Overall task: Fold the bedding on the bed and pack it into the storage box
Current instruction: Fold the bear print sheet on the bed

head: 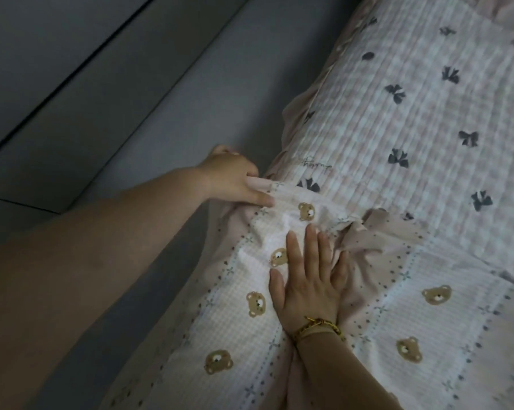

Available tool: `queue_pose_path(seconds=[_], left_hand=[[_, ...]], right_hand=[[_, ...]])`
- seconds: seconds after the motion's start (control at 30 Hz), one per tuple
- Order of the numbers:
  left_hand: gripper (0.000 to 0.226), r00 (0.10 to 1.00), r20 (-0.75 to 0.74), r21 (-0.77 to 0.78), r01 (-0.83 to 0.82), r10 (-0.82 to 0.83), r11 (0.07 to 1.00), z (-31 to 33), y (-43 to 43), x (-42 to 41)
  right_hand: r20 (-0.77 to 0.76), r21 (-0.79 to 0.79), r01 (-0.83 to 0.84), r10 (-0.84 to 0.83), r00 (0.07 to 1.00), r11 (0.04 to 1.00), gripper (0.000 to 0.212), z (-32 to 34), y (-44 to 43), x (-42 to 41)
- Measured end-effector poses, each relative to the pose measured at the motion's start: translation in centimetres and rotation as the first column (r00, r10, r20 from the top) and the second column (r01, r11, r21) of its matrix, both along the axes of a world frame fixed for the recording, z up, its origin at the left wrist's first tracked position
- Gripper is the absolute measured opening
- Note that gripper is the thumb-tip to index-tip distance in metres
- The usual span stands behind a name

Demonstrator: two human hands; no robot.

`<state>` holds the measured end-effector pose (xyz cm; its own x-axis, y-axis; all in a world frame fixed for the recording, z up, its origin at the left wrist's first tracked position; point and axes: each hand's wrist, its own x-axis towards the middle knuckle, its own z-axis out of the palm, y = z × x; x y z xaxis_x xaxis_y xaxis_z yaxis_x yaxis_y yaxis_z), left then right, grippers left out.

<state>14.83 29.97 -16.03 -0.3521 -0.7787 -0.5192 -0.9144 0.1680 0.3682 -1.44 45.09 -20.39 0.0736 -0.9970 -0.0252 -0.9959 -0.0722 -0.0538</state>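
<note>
bracelet (317, 327): gold chain links.
right hand (309, 279): fingers straight, lying flat on the bear sheet (427, 327).
bear sheet: soft, wrinkly, pink checks, brown bear faces; far end touches the bow quilt (412, 119).
left hand (235, 179): fingers pinch the sheet's pink edge.
bow quilt: ribbed, dark bows; stitched word too blurry to read.

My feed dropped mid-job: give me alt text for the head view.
The right hand, with a gold bracelet at the wrist, presses flat on a rumpled bear-print sheet, while the left hand pinches the sheet's far edge. Beyond them lies pink checked bow-print bedding. A grey surface runs along the left.
</note>
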Motion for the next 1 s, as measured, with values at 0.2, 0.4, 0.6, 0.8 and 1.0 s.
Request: queue_pose_path(seconds=[0.2,0.4,0.6,0.8,1.0], left_hand=[[0.034,0.956,0.278,0.136,0.057,-0.094,0.989,-0.9,0.9,6.1],[0.014,0.941,0.034,0.165,-0.336,0.335,0.927,0.0,6.2,12.0],[0.021,0.744,-0.275,0.133,-0.597,0.608,0.791,9.0,11.4,10.5],[0.011,0.663,-0.497,0.17,-0.559,0.561,0.812,17.7,16.1,3.9],[0.017,0.499,-0.677,0.298,-0.486,0.541,0.821,21.6,18.6,-6.8]], right_hand=[[-0.011,-0.049,0.006,-0.006,1.0,0.999,0.055,0.6,-0.5,-0.7],[0.006,-0.002,0.029,-0.029,1.0,1.0,0.064,1.1,-1.0,-0.6],[-0.027,0.336,-0.028,0.039,0.999,0.941,0.078,3.0,-0.7,-0.6],[0.852,0.166,0.039,-0.163,0.497,0.985,0.054,12.4,3.7,2.0],[0.986,0.143,-0.042,-0.139,0.093,0.989,0.056,19.4,10.8,0.7]])
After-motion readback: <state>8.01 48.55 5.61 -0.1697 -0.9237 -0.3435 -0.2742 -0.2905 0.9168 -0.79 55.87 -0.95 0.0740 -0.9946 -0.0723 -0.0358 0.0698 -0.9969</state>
